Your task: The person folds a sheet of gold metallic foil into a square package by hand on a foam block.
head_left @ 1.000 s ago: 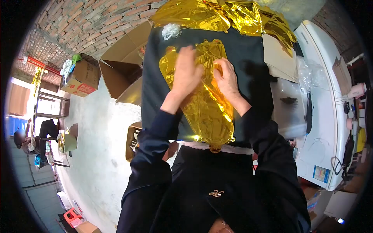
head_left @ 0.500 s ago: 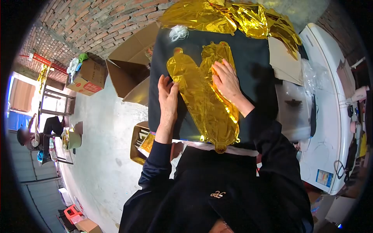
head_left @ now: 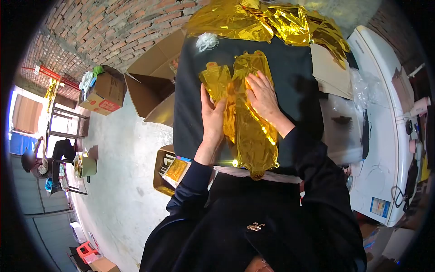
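Note:
A flat, deflated gold foil balloon [head_left: 253,149] lies on the dark-covered table [head_left: 299,99], with small tabs at its ends. Its left strip [head_left: 215,77] is bent in toward the longer right strip. My left hand [head_left: 212,120] is against that left strip, fingers along the outer edge and thumb apart on the inner side. My right hand [head_left: 263,97] rests on the longer strip with its fingers stretched out, pressing on the foil. Part of the foil is hidden beneath both hands.
More gold foil [head_left: 231,20] is heaped at the table's far edge, near a bundle of white string [head_left: 207,41]. Cardboard sheets [head_left: 331,68] lie at the right beside a white appliance [head_left: 376,118]. Cardboard boxes [head_left: 152,97] stand left. Another person [head_left: 41,163] sits far left.
My left hand has moved right and turned inward, taking the balloon's left strip with it toward the longer strip. My right hand has stayed almost in place.

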`<action>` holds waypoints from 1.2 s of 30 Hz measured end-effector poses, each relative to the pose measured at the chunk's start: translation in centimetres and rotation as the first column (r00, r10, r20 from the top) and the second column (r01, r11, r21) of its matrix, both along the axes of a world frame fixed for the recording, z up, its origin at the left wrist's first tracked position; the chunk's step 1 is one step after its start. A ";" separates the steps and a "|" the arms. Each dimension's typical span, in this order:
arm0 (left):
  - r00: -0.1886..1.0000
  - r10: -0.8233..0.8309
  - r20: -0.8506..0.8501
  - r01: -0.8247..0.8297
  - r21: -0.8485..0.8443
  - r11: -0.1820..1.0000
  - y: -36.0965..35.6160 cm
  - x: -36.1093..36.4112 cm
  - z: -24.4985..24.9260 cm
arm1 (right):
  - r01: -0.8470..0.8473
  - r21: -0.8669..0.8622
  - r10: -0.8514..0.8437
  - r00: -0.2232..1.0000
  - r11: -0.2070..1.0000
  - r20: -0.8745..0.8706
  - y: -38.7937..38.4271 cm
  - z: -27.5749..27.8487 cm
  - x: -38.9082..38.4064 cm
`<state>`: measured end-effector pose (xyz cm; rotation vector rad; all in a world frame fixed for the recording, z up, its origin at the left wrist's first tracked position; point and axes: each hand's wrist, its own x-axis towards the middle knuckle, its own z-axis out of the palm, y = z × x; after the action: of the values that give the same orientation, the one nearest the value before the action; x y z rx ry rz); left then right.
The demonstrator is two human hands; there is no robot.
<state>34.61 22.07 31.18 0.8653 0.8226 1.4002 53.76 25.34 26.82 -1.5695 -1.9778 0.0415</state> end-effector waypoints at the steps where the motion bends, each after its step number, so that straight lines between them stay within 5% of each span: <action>1: 1.000 -0.008 -0.013 0.008 0.035 0.999 0.0 0.4 0.3 | 0.001 -0.001 -0.001 1.000 1.000 0.008 -0.1 0.1 0.0; 5: 0.994 -0.081 -0.078 0.096 0.203 0.974 0.2 1.7 -1.2 | -0.021 -0.005 0.020 0.996 1.000 -0.089 0.2 0.0 0.0; 8: 0.901 -0.027 -0.433 0.165 0.284 0.944 0.0 2.9 -0.7 | -0.022 0.027 0.028 0.971 0.999 -0.237 -0.2 0.9 -0.1; 12: 0.833 -0.093 -0.545 0.302 0.309 0.902 0.0 4.1 -1.2 | -0.077 0.360 0.058 0.996 0.930 0.063 0.5 -1.2 1.7; 16: 0.821 -0.196 -0.536 0.363 0.224 0.905 -0.1 4.5 -1.7 | -0.040 0.312 0.105 0.975 0.949 -0.195 -0.2 -0.7 1.8; 19: 0.818 -0.226 -0.530 0.381 0.204 0.902 -0.1 4.5 -1.5 | -0.059 -0.163 -0.078 0.686 0.985 -0.723 -0.8 2.3 1.2; 22: 0.841 -0.286 -0.459 0.400 0.171 0.901 -0.3 4.5 -1.2 | -0.028 -0.015 0.008 0.691 1.000 -0.723 -0.4 0.9 0.5; 27: 0.798 -0.133 -0.588 0.327 0.237 0.915 0.8 3.0 -0.5 | 0.035 0.005 -0.022 0.737 0.999 -0.676 -0.3 0.8 0.7; 31: 0.483 0.300 -0.823 0.385 0.507 0.771 3.1 1.1 -0.6 | 0.124 0.006 -0.100 0.827 0.992 -0.554 -0.3 0.8 0.5; 36: 0.268 0.409 -0.872 0.366 0.485 0.794 5.1 -0.5 -2.3 | 0.081 -0.022 -0.077 0.779 0.996 -0.622 -0.4 1.0 0.6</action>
<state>34.09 27.20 28.89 2.4501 1.2936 1.0002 54.32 24.97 27.86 -1.3911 -1.3800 0.4652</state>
